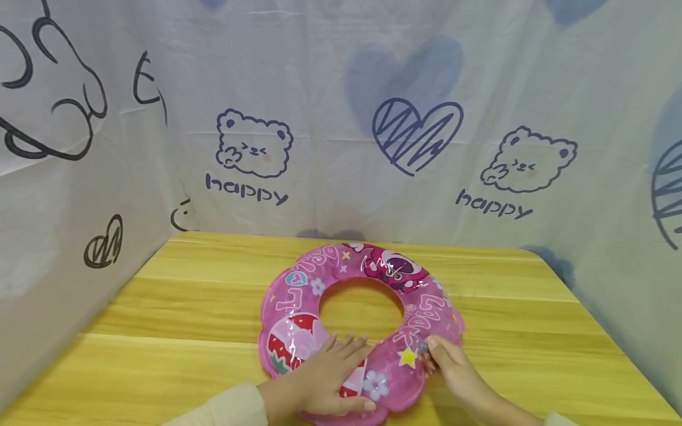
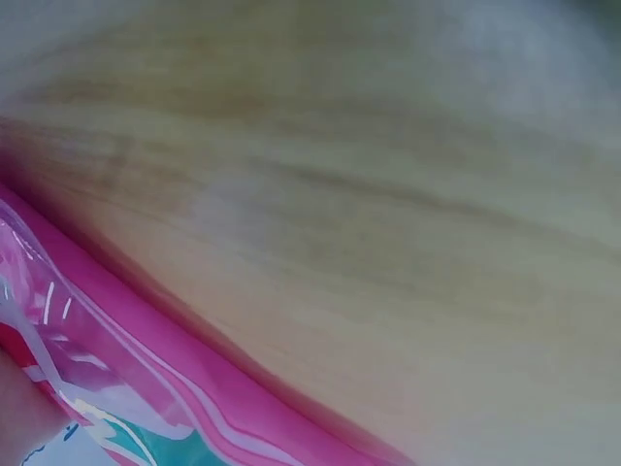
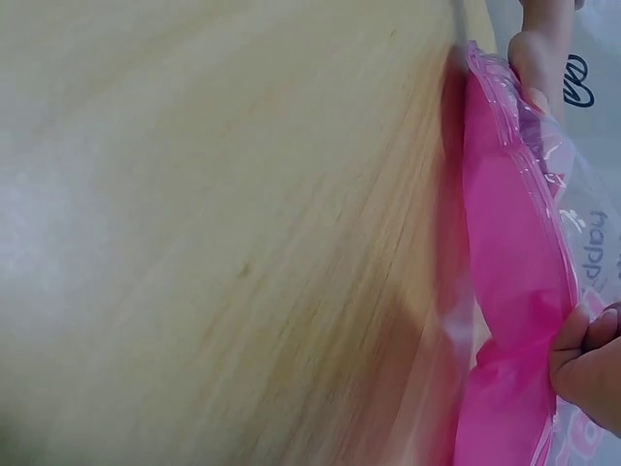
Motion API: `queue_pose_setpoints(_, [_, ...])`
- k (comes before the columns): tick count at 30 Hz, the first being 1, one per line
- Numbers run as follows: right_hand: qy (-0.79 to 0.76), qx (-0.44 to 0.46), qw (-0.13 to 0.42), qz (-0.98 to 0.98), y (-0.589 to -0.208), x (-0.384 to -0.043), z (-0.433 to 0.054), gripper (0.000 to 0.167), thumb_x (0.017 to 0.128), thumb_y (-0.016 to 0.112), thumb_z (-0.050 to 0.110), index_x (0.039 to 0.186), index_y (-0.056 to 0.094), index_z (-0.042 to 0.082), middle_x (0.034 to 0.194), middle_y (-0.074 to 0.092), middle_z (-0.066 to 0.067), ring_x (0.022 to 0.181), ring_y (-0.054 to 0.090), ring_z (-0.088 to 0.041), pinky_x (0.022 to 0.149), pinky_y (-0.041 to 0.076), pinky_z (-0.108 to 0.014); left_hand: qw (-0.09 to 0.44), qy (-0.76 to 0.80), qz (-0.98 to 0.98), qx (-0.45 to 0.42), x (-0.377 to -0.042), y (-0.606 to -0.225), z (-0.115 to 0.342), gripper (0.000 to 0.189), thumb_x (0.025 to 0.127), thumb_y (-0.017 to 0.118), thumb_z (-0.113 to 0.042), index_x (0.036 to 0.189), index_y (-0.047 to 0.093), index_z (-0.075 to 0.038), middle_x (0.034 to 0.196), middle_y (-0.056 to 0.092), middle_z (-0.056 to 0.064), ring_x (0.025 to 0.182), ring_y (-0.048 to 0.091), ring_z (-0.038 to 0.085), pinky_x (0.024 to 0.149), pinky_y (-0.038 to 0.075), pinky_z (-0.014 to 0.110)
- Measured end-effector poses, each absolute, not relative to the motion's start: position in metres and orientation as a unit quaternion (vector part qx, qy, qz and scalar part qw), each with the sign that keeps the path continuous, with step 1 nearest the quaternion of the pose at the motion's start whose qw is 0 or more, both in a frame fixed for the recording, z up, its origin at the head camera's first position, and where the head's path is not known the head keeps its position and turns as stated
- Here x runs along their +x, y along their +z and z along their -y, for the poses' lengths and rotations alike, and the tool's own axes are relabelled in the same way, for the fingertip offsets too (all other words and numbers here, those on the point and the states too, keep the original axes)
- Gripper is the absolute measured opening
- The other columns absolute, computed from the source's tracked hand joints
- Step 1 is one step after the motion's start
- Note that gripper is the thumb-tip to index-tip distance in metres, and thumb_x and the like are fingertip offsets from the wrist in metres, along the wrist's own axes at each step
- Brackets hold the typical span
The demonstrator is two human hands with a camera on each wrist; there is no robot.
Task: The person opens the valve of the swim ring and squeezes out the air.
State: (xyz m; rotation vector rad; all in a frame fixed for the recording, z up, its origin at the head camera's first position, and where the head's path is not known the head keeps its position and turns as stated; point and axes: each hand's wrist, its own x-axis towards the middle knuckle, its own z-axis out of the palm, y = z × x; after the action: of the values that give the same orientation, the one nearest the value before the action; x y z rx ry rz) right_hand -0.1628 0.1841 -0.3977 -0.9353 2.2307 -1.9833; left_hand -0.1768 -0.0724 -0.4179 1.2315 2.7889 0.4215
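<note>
The left hand [image 1: 333, 378] rests with straight, slightly spread fingers on a glossy pink, scalloped, inflated plastic ring [image 1: 386, 360]. Right of those fingertips is a printed yellow star [image 1: 408, 357]; beside it, the right hand [image 1: 455, 370] pinches a small clear plastic piece [image 1: 422, 346] on the ring.

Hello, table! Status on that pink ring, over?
Left hand resting on pink ring; right hand pinching its clear nub; ring on table; nothing visibly in the way.
</note>
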Motion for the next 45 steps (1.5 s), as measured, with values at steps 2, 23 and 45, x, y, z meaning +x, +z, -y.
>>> queue_pose_setpoints(2, [-0.633,-0.311,0.003,-0.709,-0.399,-0.162,-0.185,0.032,0.100,0.021,0.000,0.076,0.034,-0.017,0.072,0.042,0.013,0.061,0.043,-0.006,0.054,0.041,-0.021,0.036,0.138,-0.905,0.401,-0.177,-0.418,0.073,0.085,0.085,0.036,-0.071,0.149,0.019,-0.018,0.155,0.022,0.007,0.142,0.022,0.028,0.114,0.016,0.054])
queue_pose_setpoints(23, [-0.559,-0.111,0.112,-0.814,-0.385,-0.155,-0.181,0.044,0.099,0.042,0.025,0.080,0.044,-0.015,0.060,0.040,0.005,0.053,0.040,-0.003,0.052,0.040,-0.019,0.065,0.075,-0.905,0.414,-0.191,-0.395,0.080,0.088,0.082,0.044,-0.070,0.146,0.028,-0.012,0.153,0.026,0.010,0.143,0.020,0.029,0.116,0.014,0.050])
queue_pose_setpoints(45, [-0.485,-0.137,0.015,-0.863,-0.381,-0.152,-0.173,0.035,0.100,0.040,0.017,0.069,0.048,0.000,0.061,0.042,0.005,0.053,0.037,0.001,0.051,0.038,-0.019,0.022,0.134,-0.903,0.408,-0.179,-0.398,0.027,0.085,0.088,0.040,-0.065,0.147,0.022,-0.006,0.153,0.025,0.013,0.141,0.026,0.029,0.113,0.025,0.048])
